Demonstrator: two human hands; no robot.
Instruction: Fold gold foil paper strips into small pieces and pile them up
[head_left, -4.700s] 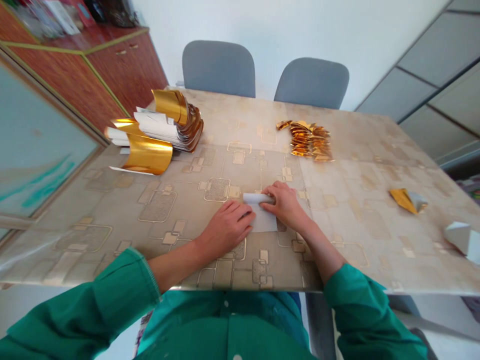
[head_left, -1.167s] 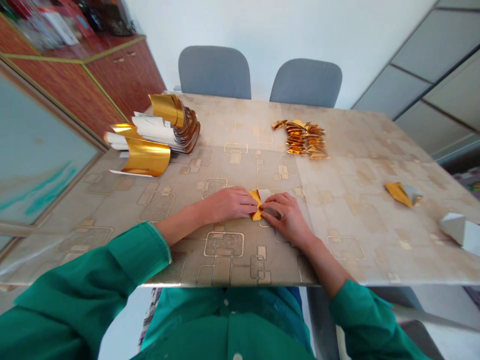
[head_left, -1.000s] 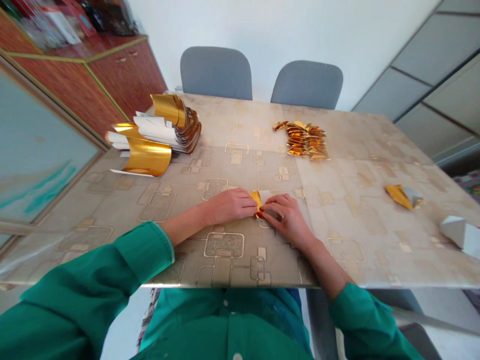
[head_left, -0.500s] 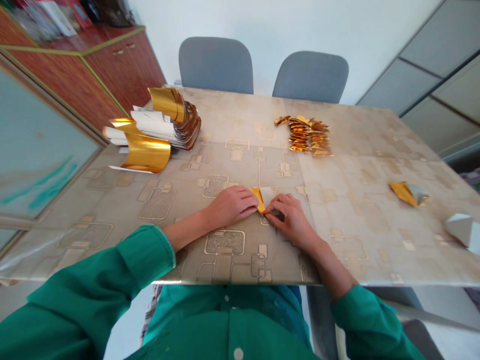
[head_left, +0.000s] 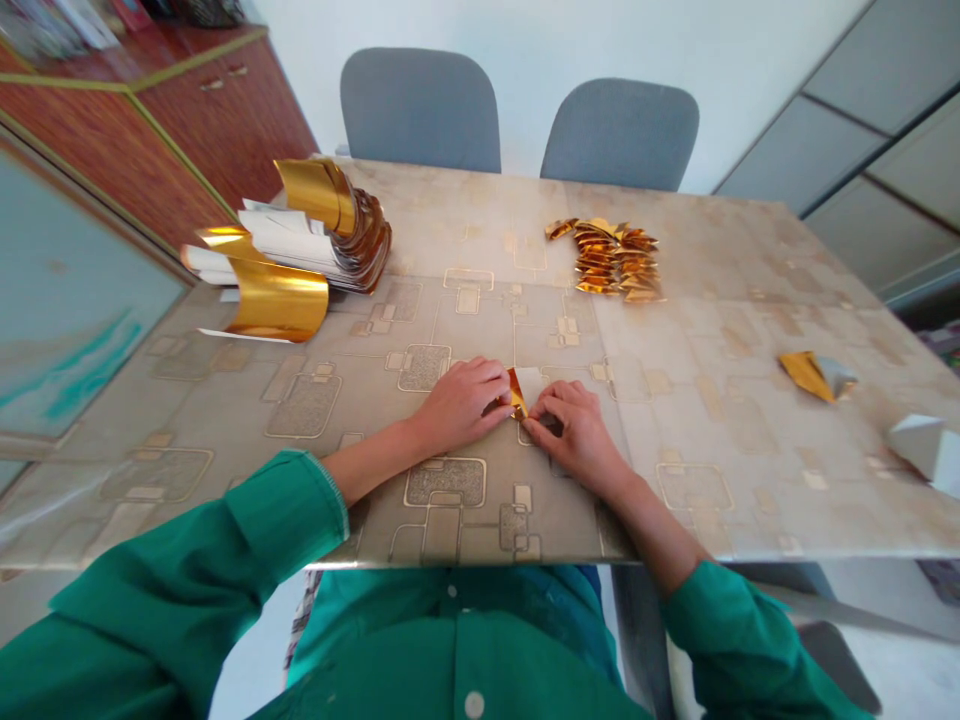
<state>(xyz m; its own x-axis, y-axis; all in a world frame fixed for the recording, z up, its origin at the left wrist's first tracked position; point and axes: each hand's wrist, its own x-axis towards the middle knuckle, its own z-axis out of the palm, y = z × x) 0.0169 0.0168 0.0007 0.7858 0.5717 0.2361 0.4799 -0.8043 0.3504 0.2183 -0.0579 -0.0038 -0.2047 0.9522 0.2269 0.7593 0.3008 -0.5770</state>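
A small folded piece of gold foil paper [head_left: 517,392] with a white side lies on the table between my two hands. From the left, my left hand [head_left: 471,402] pinches its gold edge, the fingers bent and pressed together. My right hand [head_left: 571,428] grips the lower right corner between thumb and fingertips. Parts of the paper are hidden behind my fingers. Farther back on the table stand rows of folded gold paper pieces [head_left: 616,262], set close together.
At the far left, curled gold sheets [head_left: 281,305] lie beside a thick stack of gold and white paper [head_left: 352,235]. A gold folded scrap [head_left: 814,376] and a white paper piece [head_left: 930,452] sit at the right. Two grey chairs [head_left: 420,110] stand behind the table [head_left: 720,300].
The gold part of the paper has tilted up and now shows a crease near my left fingertips. Both hands keep nearly the same place. The whole view has shifted slightly.
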